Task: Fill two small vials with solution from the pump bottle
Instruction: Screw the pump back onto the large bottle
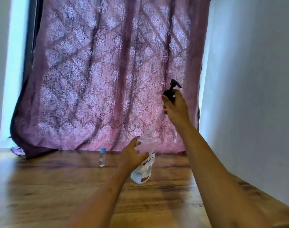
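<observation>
Left hand (133,155) grasps bottle (144,163), tilted over table (58,186); right hand (175,107) pinches pump head (170,92), tube (156,117) end in neck. Lift tube straight clear, steady bottle, avoid drips. Capped vial (102,157) stands left of bottle.

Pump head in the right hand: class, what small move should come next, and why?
Probably lift the pump head slightly higher, since the right hand grips it while its white tube ends at the neck of the bottle, which the left hand holds tilted. Clearing the neck would free the bottle for pouring.
</observation>
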`<action>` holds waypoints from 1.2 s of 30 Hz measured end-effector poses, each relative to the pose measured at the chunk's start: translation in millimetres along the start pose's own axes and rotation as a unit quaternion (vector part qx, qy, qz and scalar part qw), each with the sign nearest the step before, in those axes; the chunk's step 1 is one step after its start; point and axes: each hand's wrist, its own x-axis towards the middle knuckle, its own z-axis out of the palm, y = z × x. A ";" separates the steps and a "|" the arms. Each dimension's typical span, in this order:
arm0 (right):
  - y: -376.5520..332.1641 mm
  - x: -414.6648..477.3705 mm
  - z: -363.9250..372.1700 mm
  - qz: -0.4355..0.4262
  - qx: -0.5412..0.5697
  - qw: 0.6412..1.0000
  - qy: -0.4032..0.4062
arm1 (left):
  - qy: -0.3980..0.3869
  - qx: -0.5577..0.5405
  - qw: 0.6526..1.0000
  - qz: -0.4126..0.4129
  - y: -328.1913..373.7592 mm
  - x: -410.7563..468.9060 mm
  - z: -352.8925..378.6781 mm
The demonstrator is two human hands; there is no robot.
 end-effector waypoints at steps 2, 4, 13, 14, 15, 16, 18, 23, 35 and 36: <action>5.3 -0.6 6.8 0.023 -0.051 0.997 -0.043 | -0.015 -0.016 1.000 0.008 1.5 -4.6 1.4; 16.0 -4.6 14.4 0.055 -0.097 0.989 -0.092 | -0.017 -0.029 0.999 0.023 1.6 -11.0 5.0; 92.7 -40.7 33.2 0.116 -0.092 0.981 -0.121 | 0.001 -0.126 0.992 0.016 -13.6 -19.7 8.7; 100.5 -39.0 38.6 0.108 -0.093 0.984 -0.108 | -0.001 -0.127 0.992 0.018 -19.1 -14.9 9.7; 103.9 -39.9 39.4 0.104 -0.092 0.986 -0.096 | -0.004 -0.122 0.992 0.021 -19.0 -15.3 11.0; 105.7 -40.4 39.7 0.101 -0.086 0.987 -0.090 | -0.010 -0.112 0.993 0.022 -18.2 -15.6 12.1; 110.8 -40.7 42.6 0.103 -0.061 0.987 -0.105 | -0.016 -0.105 0.994 0.026 -17.7 -16.5 16.3; 127.4 -38.5 49.8 0.111 0.045 0.989 -0.091 | -0.005 -0.097 0.995 0.030 -22.1 -11.8 19.9; 140.8 -35.8 58.2 0.074 0.075 0.993 -0.049 | 0.002 -0.126 0.992 0.017 -25.4 -12.5 23.3; 141.4 -36.4 58.3 0.065 0.077 0.993 -0.054 | 0.005 -0.122 0.992 0.018 -25.3 -13.2 24.0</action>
